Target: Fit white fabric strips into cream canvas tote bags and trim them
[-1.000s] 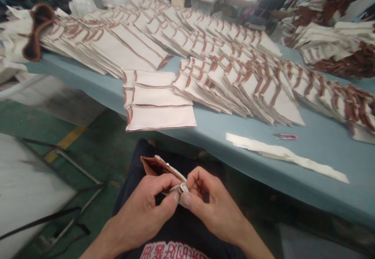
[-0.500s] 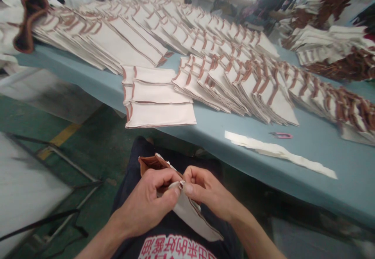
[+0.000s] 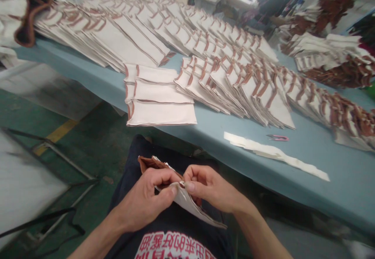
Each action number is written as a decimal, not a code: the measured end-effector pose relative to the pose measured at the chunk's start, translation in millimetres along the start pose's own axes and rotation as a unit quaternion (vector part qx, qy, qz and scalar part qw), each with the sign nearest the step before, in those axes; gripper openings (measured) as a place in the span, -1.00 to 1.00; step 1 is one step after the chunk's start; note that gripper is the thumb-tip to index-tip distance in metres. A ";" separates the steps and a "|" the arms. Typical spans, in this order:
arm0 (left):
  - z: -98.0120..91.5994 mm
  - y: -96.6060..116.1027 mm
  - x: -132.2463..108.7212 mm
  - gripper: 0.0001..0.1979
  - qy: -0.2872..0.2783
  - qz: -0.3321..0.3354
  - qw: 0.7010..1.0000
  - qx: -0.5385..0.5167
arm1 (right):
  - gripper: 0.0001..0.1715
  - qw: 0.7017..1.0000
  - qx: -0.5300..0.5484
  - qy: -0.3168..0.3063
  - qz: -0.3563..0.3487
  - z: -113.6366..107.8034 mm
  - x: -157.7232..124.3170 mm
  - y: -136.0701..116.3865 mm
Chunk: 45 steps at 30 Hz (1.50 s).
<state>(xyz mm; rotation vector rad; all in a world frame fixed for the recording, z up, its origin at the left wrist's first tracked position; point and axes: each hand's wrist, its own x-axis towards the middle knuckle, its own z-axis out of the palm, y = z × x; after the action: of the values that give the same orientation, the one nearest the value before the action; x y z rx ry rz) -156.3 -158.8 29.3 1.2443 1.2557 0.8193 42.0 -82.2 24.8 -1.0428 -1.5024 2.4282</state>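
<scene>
Over my lap I hold a sewn fabric piece point(image 3: 193, 208), cream on one face and brown on the other. My left hand point(image 3: 152, 196) pinches its upper edge between thumb and forefinger. Close beside it, my right hand point(image 3: 205, 186) grips the same edge, its fingers curled and thumb pressed in. A brown flap sticks up beyond my left knuckles, and a cream end hangs below my right hand. Between the thumbs a small bit of the edge is folded; its detail is too small to make out.
A blue-covered table point(image 3: 211, 142) stretches ahead, bearing rows of cream pieces with brown edging point(image 3: 164, 112). Pink-handled thread snips point(image 3: 278, 138) and a white fabric strip point(image 3: 275, 151) lie near its front edge. At left stands a metal-framed stand point(image 3: 70, 188).
Both hands keep their grip on the piece's edge. Its hanging cream end has lifted slightly, and my left thumb has drawn back a little from the right thumb.
</scene>
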 end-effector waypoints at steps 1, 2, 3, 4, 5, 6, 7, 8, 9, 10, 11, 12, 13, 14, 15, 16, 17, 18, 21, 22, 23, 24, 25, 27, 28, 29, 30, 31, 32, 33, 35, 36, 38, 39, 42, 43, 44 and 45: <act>0.0 1.2 -0.7 -0.71 -0.006 0.001 1.000 0.003 | -0.26 1.000 -0.002 -0.004 0.007 -1.2 -0.6 -2.0; 0.2 2.5 -1.3 -0.73 -0.011 0.002 1.000 0.006 | -0.25 1.000 -0.002 -0.008 0.013 -2.1 -1.1 -3.6; 0.6 3.7 -1.7 -0.75 -0.013 0.003 1.000 0.009 | -0.25 1.000 0.000 -0.011 0.018 -2.7 -1.3 -4.5; 1.2 4.6 -1.9 -0.77 -0.010 0.003 1.000 0.015 | -0.26 1.000 0.003 -0.014 0.022 -3.1 -1.3 -4.7; 1.9 5.3 -1.8 -0.78 -0.005 0.004 1.000 0.020 | -0.26 1.000 0.008 -0.017 0.024 -3.1 -1.1 -4.4; 2.7 5.7 -1.4 -0.80 0.002 0.006 1.000 0.025 | -0.27 0.999 0.013 -0.020 0.026 -2.9 -0.7 -3.6; 3.5 6.0 -0.8 -0.81 0.008 0.009 0.999 0.030 | -0.28 0.999 0.018 -0.021 0.027 -2.6 -0.1 -2.6; 4.2 6.0 -0.1 -0.81 0.012 0.014 0.999 0.032 | -0.28 0.999 0.022 -0.021 0.027 -2.3 0.7 -1.5; 4.8 5.8 0.6 -0.81 0.015 0.019 0.999 0.033 | -0.28 0.999 0.026 -0.020 0.028 -1.9 1.6 -0.5; 5.3 5.5 1.2 -0.81 0.017 0.025 0.999 0.032 | -0.28 0.999 0.028 -0.020 0.031 -1.5 2.5 0.2; 5.6 5.0 1.7 -0.80 0.019 0.029 0.999 0.032 | -0.27 0.999 0.028 -0.020 0.033 -1.2 3.4 0.6; 5.8 4.3 2.0 -0.80 0.022 0.033 0.999 0.032 | -0.27 0.999 0.027 -0.020 0.035 -0.8 4.3 0.8; 5.9 3.5 2.0 -0.80 0.026 0.035 0.999 0.031 | -0.26 0.999 0.024 -0.018 0.036 -0.5 5.1 0.8; 5.9 2.5 1.9 -0.80 0.029 0.035 0.999 0.030 | -0.27 0.999 0.019 -0.016 0.036 -0.1 5.7 0.7; 5.9 1.6 1.7 -0.81 0.031 0.036 0.999 0.028 | -0.29 0.999 0.012 -0.015 0.035 0.3 6.2 0.4; 5.8 0.7 1.3 -0.81 0.032 0.036 0.999 0.025 | -0.32 0.999 0.006 -0.012 0.032 0.7 6.4 0.1; 5.8 -0.1 1.0 -0.80 0.033 0.035 0.999 0.021 | -0.37 1.000 -0.003 -0.006 0.026 1.2 6.4 -0.5; 5.8 -0.6 0.7 -0.80 0.033 0.032 0.999 0.015 | -0.44 1.000 -0.017 0.003 0.017 1.8 5.9 -1.4; 6.1 -0.7 0.3 -0.79 0.031 0.010 0.999 -0.005 | -0.73 0.992 -0.114 0.048 -0.023 4.5 1.3 -7.2; 6.3 -0.5 0.3 -0.79 0.032 0.002 0.999 -0.009 | -0.80 0.983 -0.164 0.067 -0.037 6.0 -1.2 -10.2; 6.5 -0.3 0.4 -0.79 0.035 -0.006 0.999 -0.012 | -0.82 0.972 -0.216 0.085 -0.047 7.8 -4.0 -13.3; 6.9 -0.3 0.6 -0.78 0.038 -0.012 0.999 -0.012 | -0.81 0.958 -0.262 0.101 -0.055 9.9 -6.9 -16.3; 7.4 -0.4 0.8 -0.78 0.044 -0.016 0.999 -0.011 | -0.79 0.944 -0.301 0.117 -0.063 12.2 -9.7 -18.8; 9.0 -1.0 1.4 -0.78 0.054 -0.021 0.998 -0.009 | -0.76 0.916 -0.362 0.151 -0.082 17.4 -14.1 -21.0; 10.1 -1.4 1.8 -0.78 0.060 -0.022 0.998 -0.010 | -0.77 0.900 -0.389 0.169 -0.095 20.0 -15.6 -20.4; 11.3 -1.8 2.2 -0.79 0.064 -0.024 0.998 -0.012 | -0.80 0.884 -0.414 0.188 -0.108 22.3 -16.5 -18.8; 12.8 -2.1 2.5 -0.80 0.068 -0.023 0.997 -0.014 | -0.85 0.868 -0.435 0.206 -0.120 24.4 -16.9 -16.3; 14.2 -2.4 2.8 -0.80 0.074 -0.022 0.997 -0.015 | -0.89 0.857 -0.446 0.222 -0.129 26.2 -17.0 -13.2; 15.7 -2.7 3.1 -0.80 0.081 -0.020 0.996 -0.015 | -0.92 0.854 -0.445 0.235 -0.133 27.6 -16.8 -9.6; 17.1 -3.1 3.3 -0.80 0.089 -0.016 0.996 -0.012 | -0.94 0.858 -0.432 0.245 -0.133 28.7 -16.3 -5.8; 19.5 -4.2 3.5 -0.80 0.106 -0.006 0.994 -0.007 | -0.92 0.883 -0.376 0.254 -0.122 30.1 -14.9 2.2; 20.4 -4.9 3.4 -0.80 0.115 -0.001 0.993 -0.006 | -0.89 0.898 -0.341 0.254 -0.111 30.6 -14.1 6.4; 21.8 -6.8 3.0 -0.80 0.123 0.006 0.992 -0.010 | -0.84 0.920 -0.283 0.255 -0.094 31.8 -12.7 15.3; 22.3 -7.9 2.5 -0.80 0.124 0.006 0.992 -0.013 | -0.83 0.924 -0.265 0.260 -0.090 32.7 -12.3 19.8; 23.6 -12.2 -0.5 -0.79 0.119 -0.007 0.993 -0.021 | -0.82 0.927 -0.246 0.271 -0.081 37.3 -11.9 32.1; 24.0 -13.9 -2.0 -0.79 0.114 -0.017 0.993 -0.023 | -0.81 0.929 -0.241 0.270 -0.076 39.4 -11.7 35.2; 24.4 -15.8 -3.6 -0.78 0.112 -0.027 0.993 -0.025 | -0.81 0.931 -0.235 0.270 -0.071 41.6 -11.3 37.8; 24.7 -17.7 -5.3 -0.77 0.112 -0.036 0.993 -0.025 | -0.80 0.933 -0.230 0.271 -0.065 44.0 -10.6 39.8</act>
<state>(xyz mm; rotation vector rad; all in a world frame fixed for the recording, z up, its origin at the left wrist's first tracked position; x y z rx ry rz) -136.4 -172.8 10.3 1.0832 1.4420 0.9506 34.0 -139.9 9.6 -1.4757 -1.8689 1.5324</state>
